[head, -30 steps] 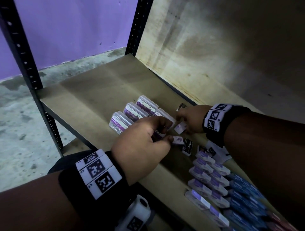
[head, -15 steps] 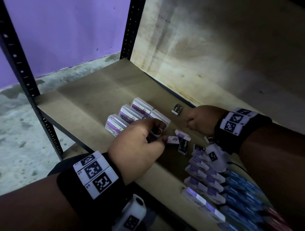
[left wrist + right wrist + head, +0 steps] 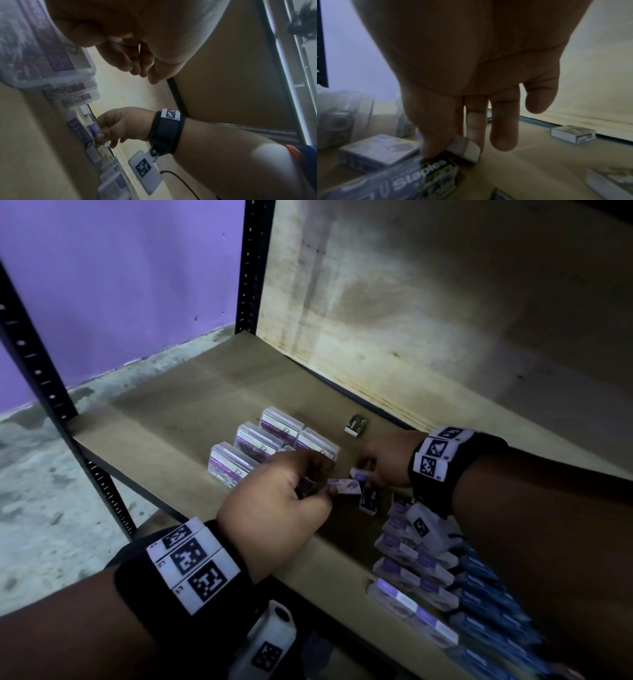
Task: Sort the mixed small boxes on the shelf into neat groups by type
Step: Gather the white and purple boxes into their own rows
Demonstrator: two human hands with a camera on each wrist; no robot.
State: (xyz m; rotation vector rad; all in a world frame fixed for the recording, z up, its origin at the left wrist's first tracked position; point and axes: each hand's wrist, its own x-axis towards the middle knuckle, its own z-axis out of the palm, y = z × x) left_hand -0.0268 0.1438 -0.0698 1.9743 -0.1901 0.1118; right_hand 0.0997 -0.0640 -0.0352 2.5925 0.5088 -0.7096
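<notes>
My right hand [image 3: 371, 470] pinches a small white box [image 3: 360, 474] between thumb and fingers, low over the shelf [image 3: 164, 419]; the right wrist view shows that small white box [image 3: 465, 148] in my right hand [image 3: 462, 146]. A black staples box [image 3: 369, 500] lies just in front of it, and a white-and-purple box [image 3: 345, 486] lies to its left. My left hand [image 3: 322, 487] hovers with curled fingers, thumb at that white-and-purple box; something dark shows under its fingers, unclear. Several clear paper clip boxes [image 3: 233, 465] stand grouped behind it.
Another black staples box [image 3: 356, 425] lies alone near the back board [image 3: 411, 320]. Rows of purple-and-white boxes [image 3: 411, 573] and blue boxes [image 3: 489, 597] fill the shelf's right end under my right forearm. A black upright post [image 3: 251, 265] stands at the back corner.
My right hand left the black staples box at the back, came forward and took hold of the small white box. My left hand has hardly moved.
</notes>
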